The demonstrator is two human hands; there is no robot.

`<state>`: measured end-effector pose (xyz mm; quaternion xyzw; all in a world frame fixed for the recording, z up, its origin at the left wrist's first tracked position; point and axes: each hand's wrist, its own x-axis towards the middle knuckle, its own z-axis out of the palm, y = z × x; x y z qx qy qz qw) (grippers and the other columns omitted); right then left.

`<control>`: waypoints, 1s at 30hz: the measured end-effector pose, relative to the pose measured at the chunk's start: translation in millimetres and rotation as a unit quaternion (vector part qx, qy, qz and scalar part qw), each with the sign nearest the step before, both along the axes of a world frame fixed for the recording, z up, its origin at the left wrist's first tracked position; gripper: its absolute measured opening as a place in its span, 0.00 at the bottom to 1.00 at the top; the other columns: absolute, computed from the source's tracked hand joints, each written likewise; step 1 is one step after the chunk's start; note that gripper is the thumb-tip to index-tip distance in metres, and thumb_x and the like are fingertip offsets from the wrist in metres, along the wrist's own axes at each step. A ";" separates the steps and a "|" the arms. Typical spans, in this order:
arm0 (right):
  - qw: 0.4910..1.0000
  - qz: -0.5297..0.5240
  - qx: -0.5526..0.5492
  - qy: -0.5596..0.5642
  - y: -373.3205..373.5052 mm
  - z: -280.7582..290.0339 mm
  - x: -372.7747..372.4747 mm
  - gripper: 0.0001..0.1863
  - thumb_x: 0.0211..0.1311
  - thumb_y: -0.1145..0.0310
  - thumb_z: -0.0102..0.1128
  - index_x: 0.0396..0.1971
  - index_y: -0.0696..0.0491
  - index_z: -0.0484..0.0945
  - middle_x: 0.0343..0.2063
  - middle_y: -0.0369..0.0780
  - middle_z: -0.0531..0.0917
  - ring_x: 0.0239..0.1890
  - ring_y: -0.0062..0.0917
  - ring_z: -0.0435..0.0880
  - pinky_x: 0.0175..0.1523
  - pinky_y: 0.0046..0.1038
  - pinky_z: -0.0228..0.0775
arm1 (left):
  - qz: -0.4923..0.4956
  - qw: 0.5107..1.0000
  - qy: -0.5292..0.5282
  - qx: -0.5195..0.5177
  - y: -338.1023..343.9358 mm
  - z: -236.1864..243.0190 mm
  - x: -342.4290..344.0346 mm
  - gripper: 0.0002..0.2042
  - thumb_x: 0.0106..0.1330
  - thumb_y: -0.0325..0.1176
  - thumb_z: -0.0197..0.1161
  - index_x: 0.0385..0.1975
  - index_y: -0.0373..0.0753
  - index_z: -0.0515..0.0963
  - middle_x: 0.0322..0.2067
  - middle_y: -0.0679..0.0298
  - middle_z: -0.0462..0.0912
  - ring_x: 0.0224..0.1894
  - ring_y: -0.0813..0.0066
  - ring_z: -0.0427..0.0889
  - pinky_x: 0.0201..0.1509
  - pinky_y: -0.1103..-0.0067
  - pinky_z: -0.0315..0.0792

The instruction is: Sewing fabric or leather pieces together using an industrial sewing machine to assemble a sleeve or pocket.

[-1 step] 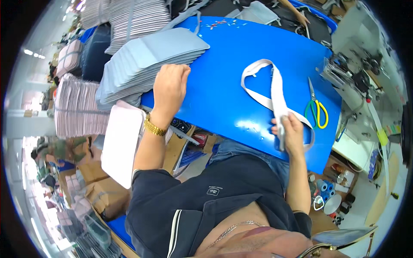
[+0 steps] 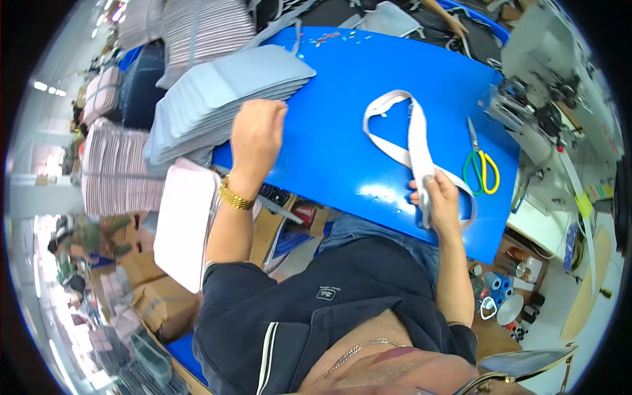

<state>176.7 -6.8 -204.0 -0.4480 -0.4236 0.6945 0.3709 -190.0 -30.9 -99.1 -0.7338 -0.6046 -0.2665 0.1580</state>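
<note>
Right grip point(image 2: 440, 197) clasps white strap point(image 2: 417, 135); left grip point(image 2: 257, 138) curls, closure unclear; cardboard box point(image 2: 161, 296) hides its contents

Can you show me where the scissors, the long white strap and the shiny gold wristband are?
Green-and-yellow scissors point(image 2: 474, 140): head view, on the blades just above the handles.
White strap point(image 2: 418, 141): head view, on its broad flat stretch.
Gold wristband point(image 2: 234, 197): head view, on its outer links.
</note>
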 end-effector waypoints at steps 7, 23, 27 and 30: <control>0.999 -0.052 0.005 0.000 8.5 -5.8 19.4 0.12 0.73 0.69 0.45 0.47 0.60 0.73 0.32 0.40 0.83 0.25 0.15 0.79 0.35 0.19 0.77 | 0.288 0.950 0.095 -0.071 -3.3 -6.4 -128.7 0.14 0.63 0.29 0.57 0.48 0.42 0.80 0.50 0.54 0.80 0.52 0.54 0.78 0.55 0.66 0.72; 0.999 -0.038 0.006 -0.036 1.1 -6.0 16.6 0.13 0.73 0.68 0.46 0.49 0.60 0.73 0.33 0.41 0.84 0.27 0.16 0.81 0.37 0.19 0.78 | 0.229 0.968 0.099 -0.034 16.4 -25.8 -125.5 0.13 0.59 0.29 0.61 0.44 0.43 0.81 0.45 0.60 0.82 0.46 0.59 0.78 0.50 0.67 0.72; 0.998 -0.051 0.011 -0.032 0.5 -5.1 17.3 0.13 0.73 0.67 0.45 0.48 0.59 0.74 0.33 0.41 0.84 0.27 0.16 0.82 0.36 0.18 0.77 | 0.239 0.964 0.078 -0.091 21.0 -7.3 -111.9 0.09 0.61 0.32 0.63 0.40 0.44 0.84 0.36 0.62 0.83 0.42 0.60 0.79 0.47 0.67 0.72; 0.998 -0.054 0.008 -0.008 -0.1 -0.1 12.7 0.14 0.73 0.66 0.46 0.48 0.59 0.74 0.34 0.41 0.84 0.27 0.16 0.81 0.34 0.17 0.77 | 0.151 0.978 0.137 0.047 15.5 7.1 -66.6 0.05 0.62 0.32 0.63 0.33 0.41 0.83 0.29 0.61 0.81 0.34 0.62 0.78 0.39 0.67 0.72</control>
